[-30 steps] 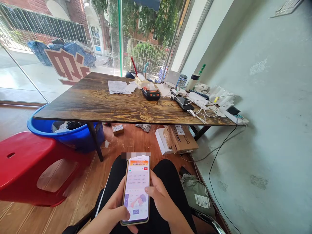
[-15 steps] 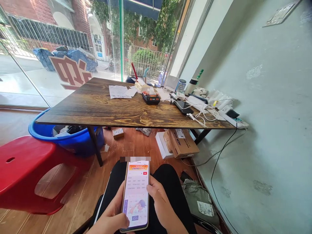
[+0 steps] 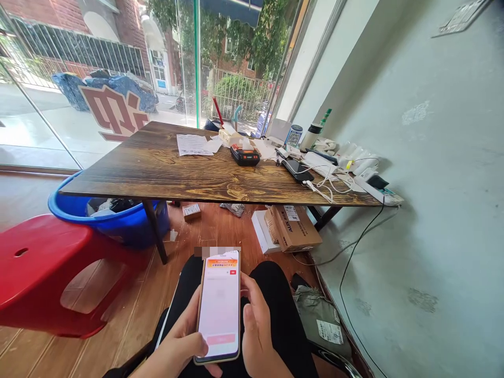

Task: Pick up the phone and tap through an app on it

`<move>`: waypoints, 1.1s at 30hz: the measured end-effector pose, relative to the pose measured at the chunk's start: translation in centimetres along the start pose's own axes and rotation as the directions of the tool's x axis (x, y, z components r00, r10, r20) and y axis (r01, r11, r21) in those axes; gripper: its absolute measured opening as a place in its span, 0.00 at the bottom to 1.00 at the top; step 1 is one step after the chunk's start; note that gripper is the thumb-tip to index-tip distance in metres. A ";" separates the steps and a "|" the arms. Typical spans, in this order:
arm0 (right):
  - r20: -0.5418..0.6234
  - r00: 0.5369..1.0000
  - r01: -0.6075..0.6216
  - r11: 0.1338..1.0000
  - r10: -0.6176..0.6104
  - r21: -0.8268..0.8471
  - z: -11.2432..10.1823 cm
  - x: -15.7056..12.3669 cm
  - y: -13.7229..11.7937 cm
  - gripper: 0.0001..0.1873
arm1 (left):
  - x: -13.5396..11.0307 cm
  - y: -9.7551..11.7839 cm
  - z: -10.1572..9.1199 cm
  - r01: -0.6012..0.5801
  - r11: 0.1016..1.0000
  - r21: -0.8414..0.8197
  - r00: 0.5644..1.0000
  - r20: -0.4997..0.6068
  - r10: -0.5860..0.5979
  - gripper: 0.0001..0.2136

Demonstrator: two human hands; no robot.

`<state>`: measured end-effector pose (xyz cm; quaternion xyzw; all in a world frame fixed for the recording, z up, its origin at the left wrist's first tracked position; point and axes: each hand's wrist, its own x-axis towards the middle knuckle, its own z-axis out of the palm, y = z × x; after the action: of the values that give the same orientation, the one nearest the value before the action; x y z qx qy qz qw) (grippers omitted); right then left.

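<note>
A smartphone (image 3: 219,307) stands upright over my lap, its lit screen facing me with an orange banner, a small red button and a mostly blank pale page. My left hand (image 3: 183,336) is wrapped round its left edge, the thumb lying over the lower left corner of the screen. On the other side, my right hand (image 3: 255,325) curls against the phone's right edge, its fingers partly hidden behind the phone and its thumb raised just off the screen. My legs in black trousers (image 3: 271,289) are beneath.
Ahead is a dark wooden table (image 3: 169,173) bearing papers, a small black printer (image 3: 244,155), another phone (image 3: 297,170) and white cables. A red stool (image 3: 43,262) and blue tub (image 3: 118,226) stand left. Below are cardboard boxes (image 3: 297,228); a grey parcel (image 3: 321,315) lies right.
The phone screen has changed from rows of numbers and a cartoon figure to a nearly blank page. My right thumb has moved down and off the screen. The view has shifted slightly.
</note>
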<state>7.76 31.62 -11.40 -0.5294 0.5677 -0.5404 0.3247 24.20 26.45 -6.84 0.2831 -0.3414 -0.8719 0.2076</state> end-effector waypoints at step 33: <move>0.096 0.725 0.618 0.583 -0.682 -0.527 -1.9 0.5 1.6 0.22 | -0.1 -0.4 -0.1 0.015 0.994 -0.105 0.999 -0.050 -0.021 0.53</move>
<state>5.42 31.46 -12.47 -0.7349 0.4764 -0.4747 -0.0870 24.24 26.71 -7.19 0.2970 -0.2871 -0.8830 0.2229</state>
